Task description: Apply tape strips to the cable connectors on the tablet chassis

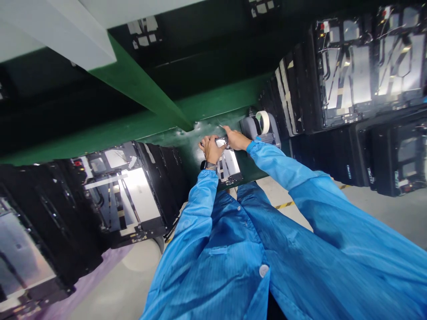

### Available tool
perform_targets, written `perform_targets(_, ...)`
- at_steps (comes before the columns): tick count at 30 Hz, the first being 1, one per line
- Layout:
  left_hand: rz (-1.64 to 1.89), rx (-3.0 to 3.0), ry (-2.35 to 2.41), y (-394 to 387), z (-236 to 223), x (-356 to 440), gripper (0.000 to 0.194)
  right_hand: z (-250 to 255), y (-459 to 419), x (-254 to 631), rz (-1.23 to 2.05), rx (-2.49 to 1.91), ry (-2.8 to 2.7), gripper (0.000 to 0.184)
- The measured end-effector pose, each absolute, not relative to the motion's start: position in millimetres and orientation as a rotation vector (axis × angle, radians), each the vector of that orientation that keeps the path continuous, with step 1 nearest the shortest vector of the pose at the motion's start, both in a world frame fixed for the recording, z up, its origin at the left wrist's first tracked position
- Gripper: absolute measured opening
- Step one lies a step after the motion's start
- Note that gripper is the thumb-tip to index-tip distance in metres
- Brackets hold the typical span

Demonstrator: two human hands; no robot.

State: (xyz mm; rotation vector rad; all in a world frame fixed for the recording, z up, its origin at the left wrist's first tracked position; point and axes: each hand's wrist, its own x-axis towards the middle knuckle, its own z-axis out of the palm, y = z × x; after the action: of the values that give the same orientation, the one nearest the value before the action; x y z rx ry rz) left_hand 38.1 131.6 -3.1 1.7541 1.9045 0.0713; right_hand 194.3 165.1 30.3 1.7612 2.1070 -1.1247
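On the green worktop close to my body lies a flat electronic device unit point(231, 165) with a dark frame, bright silver panels and dark strips. My left hand point(212, 150) is on its far left part, fingers bent and slightly apart, gripping its edge. At the far right part is my right hand point(236, 139), its fingers closed. A small thin pale tip shows by its fingers, too blurred to name. The hands are close together, and partly hide the far end of the unit.
A grey tape dispenser point(248, 129) with a cream tape roll point(263, 122) stands right of my hands. Rows of similar black-framed units point(122, 195) stand at left, with more units point(347, 75) at right. A green post point(143, 91) rises beyond the worktop. Yellow-black tape point(284, 205) marks the floor.
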Motion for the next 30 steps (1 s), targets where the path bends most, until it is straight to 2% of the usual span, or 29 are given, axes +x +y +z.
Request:
perform_targets(5, 0.055, 1.751, 1.905, 131.7, -1.4, 38.5, 0.043, 35.2, 164.8, 192.1, -1.087, 1.79, 2.047, 0.087)
perform_targets(11, 0.066, 1.754, 1.901, 131.4, -1.9, 37.9, 0.043, 28.4, 163.6, 191.5, -1.066, 1.797, 2.063, 0.096)
perform_targets(24, 0.094, 1.741, 1.902, 131.1, -5.5, 37.3, 0.041, 24.4, 156.6, 185.1, -0.912, 1.701, 2.207, 0.098)
perform_targets(30, 0.096, 1.761, 1.896, 130.8, -8.8, 36.7, 0.044, 35.2, 177.5, 189.8, -0.791, 1.797, 2.1, 0.122)
